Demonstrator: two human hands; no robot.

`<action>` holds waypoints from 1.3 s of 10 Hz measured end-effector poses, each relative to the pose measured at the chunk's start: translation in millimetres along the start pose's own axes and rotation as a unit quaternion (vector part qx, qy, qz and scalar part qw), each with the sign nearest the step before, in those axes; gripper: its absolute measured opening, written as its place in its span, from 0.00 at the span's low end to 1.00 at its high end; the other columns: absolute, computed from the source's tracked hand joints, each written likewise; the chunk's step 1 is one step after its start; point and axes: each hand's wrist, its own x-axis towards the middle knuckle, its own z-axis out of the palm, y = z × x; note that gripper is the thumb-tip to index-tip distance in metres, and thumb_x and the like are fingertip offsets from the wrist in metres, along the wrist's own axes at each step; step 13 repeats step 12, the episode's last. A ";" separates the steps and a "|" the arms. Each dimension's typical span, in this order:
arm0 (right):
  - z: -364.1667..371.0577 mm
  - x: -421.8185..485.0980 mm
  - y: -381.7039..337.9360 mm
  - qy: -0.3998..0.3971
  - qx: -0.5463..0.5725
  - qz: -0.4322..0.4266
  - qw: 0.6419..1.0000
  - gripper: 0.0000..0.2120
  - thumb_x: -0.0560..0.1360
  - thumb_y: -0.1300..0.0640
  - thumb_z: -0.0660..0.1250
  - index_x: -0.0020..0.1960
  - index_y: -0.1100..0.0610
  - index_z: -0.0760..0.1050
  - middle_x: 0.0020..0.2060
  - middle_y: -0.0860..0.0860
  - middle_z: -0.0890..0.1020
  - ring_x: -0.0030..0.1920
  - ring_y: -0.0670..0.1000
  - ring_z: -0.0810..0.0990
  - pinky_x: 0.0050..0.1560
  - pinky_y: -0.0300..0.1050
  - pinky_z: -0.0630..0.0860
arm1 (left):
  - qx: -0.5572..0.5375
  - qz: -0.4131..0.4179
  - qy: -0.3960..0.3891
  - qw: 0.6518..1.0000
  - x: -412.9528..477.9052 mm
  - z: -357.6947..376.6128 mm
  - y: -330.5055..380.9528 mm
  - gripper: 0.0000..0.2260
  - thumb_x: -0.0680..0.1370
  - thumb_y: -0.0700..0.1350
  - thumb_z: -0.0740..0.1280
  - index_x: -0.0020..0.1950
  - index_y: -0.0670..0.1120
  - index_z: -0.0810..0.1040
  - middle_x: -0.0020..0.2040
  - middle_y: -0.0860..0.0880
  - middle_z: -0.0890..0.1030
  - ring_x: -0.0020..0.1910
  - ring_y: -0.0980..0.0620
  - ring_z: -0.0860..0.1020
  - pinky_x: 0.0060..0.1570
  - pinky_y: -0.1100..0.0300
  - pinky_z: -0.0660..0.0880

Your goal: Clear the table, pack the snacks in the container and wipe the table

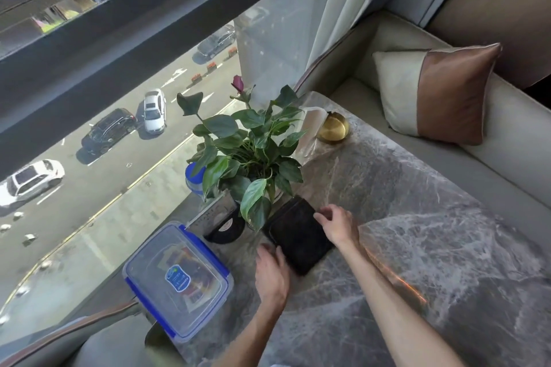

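A black square tray (299,234) lies on the grey marble table (417,232), just in front of the potted plant (250,155). My left hand (272,272) grips its near left edge and my right hand (337,225) holds its far right edge. At the table's left corner stands a clear plastic container (176,274) with blue clips, its lid shut, and colourful snack packets show through the lid.
A gold round dish (334,128) and a clear glass piece (311,131) sit at the table's far end. A blue-capped bottle (195,177) and a black stand (223,225) are behind the plant by the window. A sofa with a cushion (441,95) lies to the right.
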 end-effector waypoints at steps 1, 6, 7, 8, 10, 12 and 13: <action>7.4 10.2 -12.3 -0.018 -0.013 -0.017 1.000 0.15 0.74 0.47 0.69 0.55 0.55 0.80 0.53 0.54 0.84 0.60 0.58 0.77 0.59 0.49 0.74 | -0.045 -0.094 -0.016 0.994 15.9 -1.0 10.6 0.17 0.80 0.54 0.60 0.56 0.41 0.73 0.55 0.40 0.81 0.56 0.39 0.78 0.56 0.50 0.74; 7.4 17.2 9.0 -0.002 0.018 -0.035 0.999 0.09 0.72 0.49 0.71 0.50 0.51 0.81 0.46 0.50 0.85 0.52 0.54 0.81 0.53 0.48 0.78 | -0.032 -0.108 -0.010 0.994 29.9 10.4 14.3 0.14 0.78 0.48 0.65 0.55 0.38 0.76 0.55 0.38 0.82 0.58 0.38 0.79 0.55 0.52 0.73; 8.8 12.9 10.2 0.006 0.000 -0.027 1.000 0.08 0.72 0.51 0.72 0.50 0.50 0.80 0.47 0.50 0.85 0.52 0.54 0.82 0.51 0.48 0.78 | -0.016 -0.091 -0.016 0.996 31.8 10.1 13.0 0.13 0.78 0.46 0.65 0.54 0.37 0.78 0.54 0.36 0.82 0.57 0.37 0.78 0.54 0.51 0.73; 13.6 2.3 6.2 0.046 -0.008 -0.031 0.998 0.07 0.74 0.52 0.70 0.51 0.51 0.79 0.49 0.52 0.82 0.53 0.55 0.80 0.49 0.48 0.76 | -0.008 -0.091 -0.031 0.995 30.7 7.6 13.0 0.13 0.78 0.47 0.66 0.53 0.37 0.78 0.53 0.37 0.82 0.56 0.37 0.79 0.54 0.51 0.74; 19.6 -31.5 13.1 0.102 0.049 0.095 0.989 0.13 0.75 0.55 0.69 0.58 0.54 0.75 0.56 0.55 0.77 0.59 0.59 0.76 0.58 0.51 0.72 | -0.003 -0.129 -0.110 0.986 14.3 19.9 3.5 0.10 0.73 0.46 0.69 0.49 0.40 0.82 0.48 0.40 0.85 0.50 0.41 0.83 0.54 0.49 0.80; -2.6 -60.8 33.3 0.027 0.263 0.079 0.961 0.23 0.77 0.67 0.63 0.71 0.55 0.70 0.68 0.56 0.73 0.68 0.55 0.73 0.68 0.47 0.70 | -0.024 -0.138 -0.170 0.976 -1.9 21.8 7.3 0.07 0.72 0.41 0.69 0.41 0.37 0.76 0.41 0.37 0.82 0.38 0.40 0.83 0.42 0.48 0.81; -2.6 -60.8 33.3 0.027 0.263 0.079 0.961 0.23 0.77 0.67 0.63 0.71 0.55 0.70 0.68 0.56 0.73 0.68 0.55 0.73 0.68 0.47 0.70 | -0.024 -0.138 -0.170 0.976 -1.9 21.8 7.3 0.07 0.72 0.41 0.69 0.41 0.37 0.76 0.41 0.37 0.82 0.38 0.40 0.83 0.42 0.48 0.81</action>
